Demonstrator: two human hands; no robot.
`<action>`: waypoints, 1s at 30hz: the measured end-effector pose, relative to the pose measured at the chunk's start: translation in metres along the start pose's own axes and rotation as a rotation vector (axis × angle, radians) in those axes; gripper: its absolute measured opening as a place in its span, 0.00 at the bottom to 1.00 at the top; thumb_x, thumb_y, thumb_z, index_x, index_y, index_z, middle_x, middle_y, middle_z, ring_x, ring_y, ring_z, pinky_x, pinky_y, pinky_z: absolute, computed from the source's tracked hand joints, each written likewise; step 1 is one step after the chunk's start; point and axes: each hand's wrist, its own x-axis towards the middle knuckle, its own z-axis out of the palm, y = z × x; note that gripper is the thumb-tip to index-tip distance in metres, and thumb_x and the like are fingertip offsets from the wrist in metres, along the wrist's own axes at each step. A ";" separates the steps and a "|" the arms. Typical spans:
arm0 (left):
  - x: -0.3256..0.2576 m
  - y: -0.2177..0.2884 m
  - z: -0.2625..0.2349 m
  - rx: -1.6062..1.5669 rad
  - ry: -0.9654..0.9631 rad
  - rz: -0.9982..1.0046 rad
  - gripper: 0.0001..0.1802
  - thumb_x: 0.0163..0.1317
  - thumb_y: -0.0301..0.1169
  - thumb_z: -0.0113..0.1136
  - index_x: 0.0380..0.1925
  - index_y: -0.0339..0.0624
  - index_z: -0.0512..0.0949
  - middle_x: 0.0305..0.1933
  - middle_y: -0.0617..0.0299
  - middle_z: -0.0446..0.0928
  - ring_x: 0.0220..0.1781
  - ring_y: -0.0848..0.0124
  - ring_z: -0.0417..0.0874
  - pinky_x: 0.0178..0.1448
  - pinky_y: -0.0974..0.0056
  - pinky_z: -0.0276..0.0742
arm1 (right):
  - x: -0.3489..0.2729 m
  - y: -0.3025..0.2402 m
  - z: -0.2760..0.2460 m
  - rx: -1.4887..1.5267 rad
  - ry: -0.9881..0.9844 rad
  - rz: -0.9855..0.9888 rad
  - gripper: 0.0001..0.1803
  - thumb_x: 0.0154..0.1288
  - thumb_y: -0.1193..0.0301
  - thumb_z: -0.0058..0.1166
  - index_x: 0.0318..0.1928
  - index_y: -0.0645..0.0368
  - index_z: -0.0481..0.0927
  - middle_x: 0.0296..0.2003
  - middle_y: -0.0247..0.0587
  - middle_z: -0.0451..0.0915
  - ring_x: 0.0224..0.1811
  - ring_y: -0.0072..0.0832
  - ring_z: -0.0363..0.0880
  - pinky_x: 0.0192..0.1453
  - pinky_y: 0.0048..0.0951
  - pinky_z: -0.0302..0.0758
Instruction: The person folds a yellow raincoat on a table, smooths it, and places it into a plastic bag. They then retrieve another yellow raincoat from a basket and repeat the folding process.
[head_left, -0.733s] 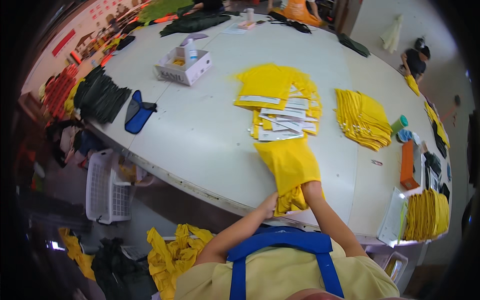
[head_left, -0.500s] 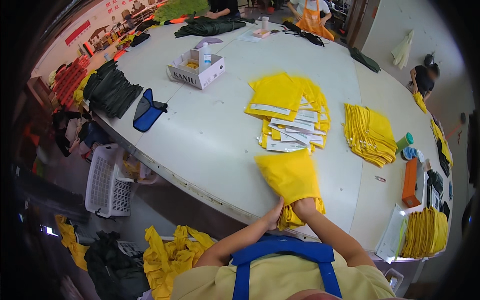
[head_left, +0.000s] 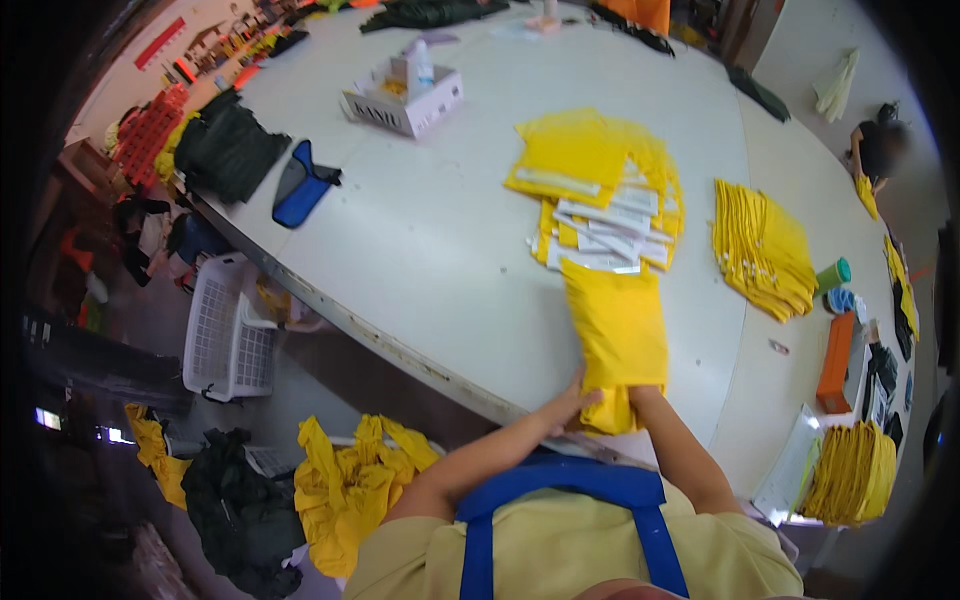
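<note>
Gripping one yellow cloth (head_left: 618, 330), two hands (head_left: 610, 400), table edge (head_left: 400, 345)

I see pale yellow short-sleeve shirt on torso, sleeves ending above elbow. Over shirt, bright blue straps: one band across upper chest, two narrower straps going down from it, like apron or harness. Both forearms bare, no watch, no glove on left hand (head_left: 572, 402). Right hand (head_left: 640, 393) mostly hidden from my view.
</note>
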 end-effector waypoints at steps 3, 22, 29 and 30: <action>-0.015 0.004 0.006 -0.362 -0.065 -0.095 0.50 0.59 0.37 0.64 0.70 0.64 0.37 0.66 0.61 0.60 0.65 0.63 0.67 0.59 0.54 0.74 | 0.011 -0.034 0.007 -0.321 -0.028 -0.109 0.35 0.62 0.56 0.56 0.67 0.54 0.63 0.67 0.43 0.62 0.69 0.36 0.58 0.73 0.33 0.51; -0.016 0.027 -0.018 -0.093 0.232 -0.026 0.39 0.52 0.18 0.54 0.66 0.42 0.54 0.63 0.55 0.65 0.63 0.63 0.69 0.64 0.62 0.66 | 0.039 -0.064 0.014 -0.458 -0.256 -0.122 0.37 0.61 0.55 0.57 0.67 0.53 0.62 0.68 0.43 0.60 0.70 0.36 0.56 0.73 0.33 0.51; -0.035 0.002 -0.012 -0.093 0.222 -0.107 0.39 0.56 0.20 0.53 0.68 0.44 0.50 0.65 0.54 0.63 0.65 0.63 0.67 0.66 0.61 0.64 | 0.005 -0.012 0.008 -0.024 -0.268 0.181 0.40 0.58 0.53 0.60 0.67 0.51 0.61 0.69 0.42 0.58 0.71 0.36 0.52 0.73 0.33 0.49; -0.035 0.003 -0.014 -0.125 0.208 -0.141 0.39 0.57 0.21 0.54 0.68 0.44 0.51 0.65 0.55 0.63 0.65 0.63 0.66 0.67 0.62 0.62 | 0.006 0.013 0.015 0.026 -0.328 0.079 0.39 0.59 0.51 0.57 0.67 0.50 0.62 0.69 0.42 0.57 0.72 0.37 0.50 0.74 0.36 0.47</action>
